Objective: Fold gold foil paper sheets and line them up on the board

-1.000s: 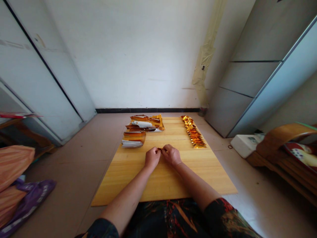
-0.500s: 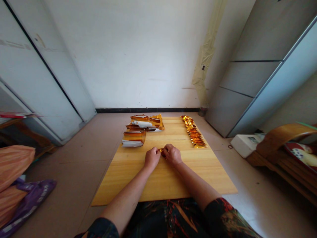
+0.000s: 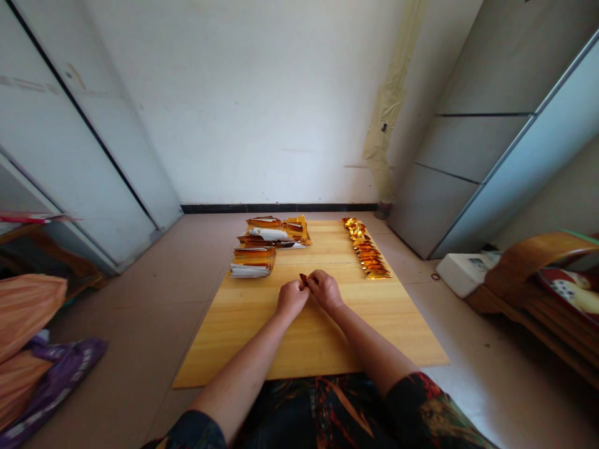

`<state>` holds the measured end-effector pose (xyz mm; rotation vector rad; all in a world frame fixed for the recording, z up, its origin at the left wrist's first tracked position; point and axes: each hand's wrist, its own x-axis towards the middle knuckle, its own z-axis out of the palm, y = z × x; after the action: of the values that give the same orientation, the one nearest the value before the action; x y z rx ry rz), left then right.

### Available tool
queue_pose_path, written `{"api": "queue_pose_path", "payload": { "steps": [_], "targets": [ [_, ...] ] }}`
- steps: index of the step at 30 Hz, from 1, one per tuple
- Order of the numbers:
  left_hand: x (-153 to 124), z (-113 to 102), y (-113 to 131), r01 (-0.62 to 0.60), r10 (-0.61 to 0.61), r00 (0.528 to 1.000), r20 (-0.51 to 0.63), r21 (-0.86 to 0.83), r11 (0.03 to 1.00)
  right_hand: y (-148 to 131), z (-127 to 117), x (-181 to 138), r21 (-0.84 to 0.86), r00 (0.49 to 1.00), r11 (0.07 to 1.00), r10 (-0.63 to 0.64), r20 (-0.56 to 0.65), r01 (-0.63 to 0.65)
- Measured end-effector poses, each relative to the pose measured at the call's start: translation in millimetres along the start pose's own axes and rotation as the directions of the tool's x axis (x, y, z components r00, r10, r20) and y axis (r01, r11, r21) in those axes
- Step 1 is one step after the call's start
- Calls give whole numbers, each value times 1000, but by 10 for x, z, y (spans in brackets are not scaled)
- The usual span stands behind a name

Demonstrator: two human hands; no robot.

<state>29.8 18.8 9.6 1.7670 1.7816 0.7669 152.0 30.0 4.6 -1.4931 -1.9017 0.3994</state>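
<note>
Over the middle of the wooden board (image 3: 309, 337), my left hand (image 3: 292, 298) and my right hand (image 3: 326, 290) meet, their fingers closed together. Between them is a small piece of folded gold foil paper (image 3: 304, 278); its tip sticks up past my fingertips and the rest is hidden. Stacks of flat gold foil paper (image 3: 255, 255) with white edges lie at the far left of the board. At the far right runs a row of shiny folded gold foil pieces (image 3: 367, 252), lined up one against another.
A white wall (image 3: 271, 112) stands beyond the board. To the right are a grey cabinet (image 3: 463, 156), a white box (image 3: 461, 274) and a wooden chair (image 3: 524, 280). Orange and purple bags (image 3: 60, 380) lie on the floor at the left.
My left hand has moved slightly right, up against my right hand. The foil piece between them now points upward, its tip showing above the fingers.
</note>
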Motion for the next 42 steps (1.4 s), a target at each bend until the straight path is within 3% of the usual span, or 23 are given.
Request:
{"api": "queue_pose_path", "payload": {
  "steps": [5,14,23,42],
  "targets": [
    [-9,-17,9,50,-49,999,12,-95,994,-21,-16,-1,52,999,998,-27,21,26],
    [-1,-39,-37,28,-28,999,-31,-1,1000,-14,-127,-156,-191,991,982,24,129,1],
    [-47,-119,41,61,-65,998,10,243,968,-13,-114,-152,-260,989,965,74,126,-39],
    [-53,-130,106,87,-121,987,103,285,955,5,-80,-135,-204,998,979,35,50,-24]
  ]
}}
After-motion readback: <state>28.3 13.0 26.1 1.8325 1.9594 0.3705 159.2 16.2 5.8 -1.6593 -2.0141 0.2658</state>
